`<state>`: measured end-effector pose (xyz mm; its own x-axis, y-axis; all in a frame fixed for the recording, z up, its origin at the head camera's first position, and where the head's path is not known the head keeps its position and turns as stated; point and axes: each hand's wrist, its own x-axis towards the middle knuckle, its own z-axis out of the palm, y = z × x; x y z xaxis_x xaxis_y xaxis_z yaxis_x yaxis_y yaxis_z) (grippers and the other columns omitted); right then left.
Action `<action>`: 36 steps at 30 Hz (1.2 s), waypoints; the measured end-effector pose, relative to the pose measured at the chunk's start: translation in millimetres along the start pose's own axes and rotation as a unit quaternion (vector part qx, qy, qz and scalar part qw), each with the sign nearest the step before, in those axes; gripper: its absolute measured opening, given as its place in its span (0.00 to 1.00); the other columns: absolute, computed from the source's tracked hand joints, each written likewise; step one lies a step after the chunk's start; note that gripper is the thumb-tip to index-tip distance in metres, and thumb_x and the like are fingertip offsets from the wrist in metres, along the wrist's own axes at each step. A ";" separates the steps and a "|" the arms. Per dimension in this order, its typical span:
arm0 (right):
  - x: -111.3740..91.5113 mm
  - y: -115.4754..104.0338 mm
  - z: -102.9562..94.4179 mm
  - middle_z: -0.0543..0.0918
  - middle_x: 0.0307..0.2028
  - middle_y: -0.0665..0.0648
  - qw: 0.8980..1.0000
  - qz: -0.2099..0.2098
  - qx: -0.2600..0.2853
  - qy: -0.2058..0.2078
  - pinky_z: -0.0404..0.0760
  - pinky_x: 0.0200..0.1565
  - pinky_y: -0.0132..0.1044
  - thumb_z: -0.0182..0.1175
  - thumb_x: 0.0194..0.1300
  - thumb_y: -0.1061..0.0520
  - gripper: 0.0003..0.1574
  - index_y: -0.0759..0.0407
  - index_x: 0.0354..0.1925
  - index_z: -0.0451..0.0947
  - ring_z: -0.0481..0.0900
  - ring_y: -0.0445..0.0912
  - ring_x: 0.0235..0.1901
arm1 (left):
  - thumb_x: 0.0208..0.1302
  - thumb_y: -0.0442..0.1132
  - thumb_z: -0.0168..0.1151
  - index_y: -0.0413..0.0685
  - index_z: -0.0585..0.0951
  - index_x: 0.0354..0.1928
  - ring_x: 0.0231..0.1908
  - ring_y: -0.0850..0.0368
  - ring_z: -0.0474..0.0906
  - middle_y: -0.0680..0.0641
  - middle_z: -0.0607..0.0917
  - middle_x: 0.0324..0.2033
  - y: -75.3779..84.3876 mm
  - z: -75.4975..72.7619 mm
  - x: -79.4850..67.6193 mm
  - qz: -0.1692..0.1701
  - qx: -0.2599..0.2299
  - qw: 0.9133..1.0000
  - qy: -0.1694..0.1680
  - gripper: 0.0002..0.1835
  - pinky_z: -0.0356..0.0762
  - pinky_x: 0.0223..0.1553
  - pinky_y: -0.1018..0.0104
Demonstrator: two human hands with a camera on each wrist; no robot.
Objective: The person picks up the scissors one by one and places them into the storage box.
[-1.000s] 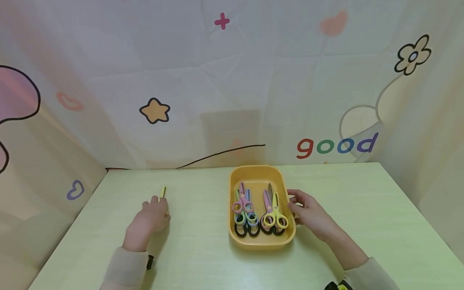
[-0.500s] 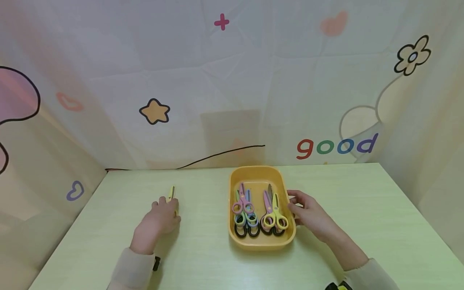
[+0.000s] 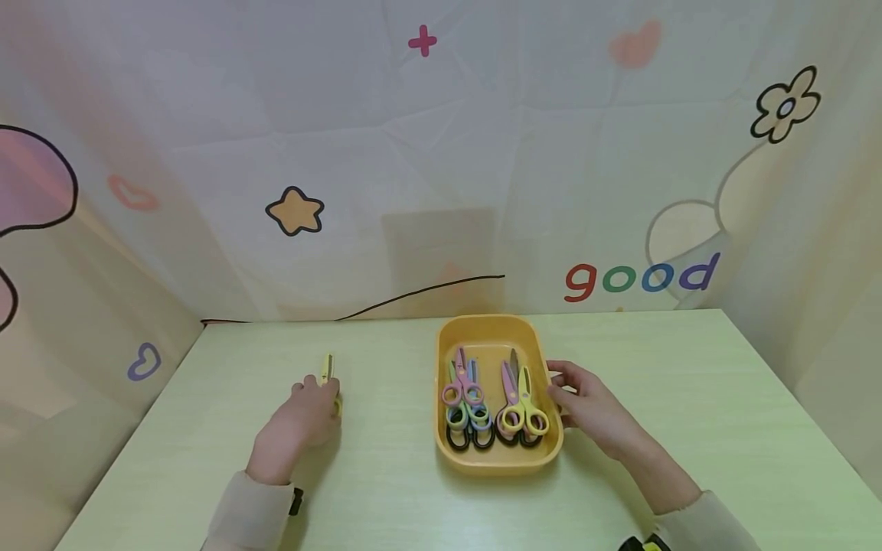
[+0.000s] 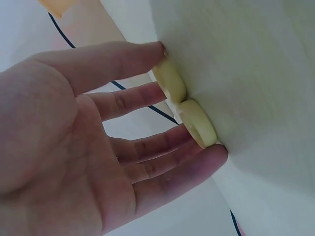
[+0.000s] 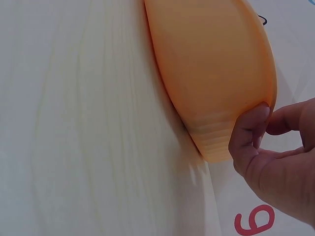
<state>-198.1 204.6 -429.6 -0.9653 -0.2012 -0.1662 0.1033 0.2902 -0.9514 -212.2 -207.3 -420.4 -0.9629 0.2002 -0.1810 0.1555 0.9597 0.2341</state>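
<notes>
In the head view my left hand is low over the table at left, around the handles of a pair of yellow scissors whose blades point away. The left wrist view shows the yellow handle loops edge-on at the tabletop, held between my thumb and fingers. My right hand pinches the right rim of a yellow-orange tray; the right wrist view shows thumb and finger at the tray's rim. Inside lie several scissors, among them pink ones on the left and yellow ones on the right.
The pale green table carries the tray right of centre. A printed curtain hangs behind the table's far edge and along both sides.
My left hand moved a little to the right with the yellow scissors, then stayed nearly still over the last half second. My right hand and the tray have not moved.
</notes>
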 end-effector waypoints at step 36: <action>0.4 0.2 -0.6 0.70 0.51 0.66 1.000 -0.005 0.005 -0.004 0.85 0.39 0.40 0.50 0.79 0.61 0.31 0.69 0.74 0.58 0.77 0.52 0.42 | 0.53 0.41 0.63 0.44 0.78 0.45 0.29 0.48 0.71 0.44 0.73 0.34 38.9 -9.7 2.8 0.075 -0.068 0.986 0.130 0.17 0.72 0.31 0.56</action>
<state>-198.6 205.1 -429.6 -0.9643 -0.2124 -0.1584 0.0958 0.2779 -0.9558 -210.9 -171.3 -402.6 -0.9579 0.2642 0.1119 0.2870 0.8839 0.3693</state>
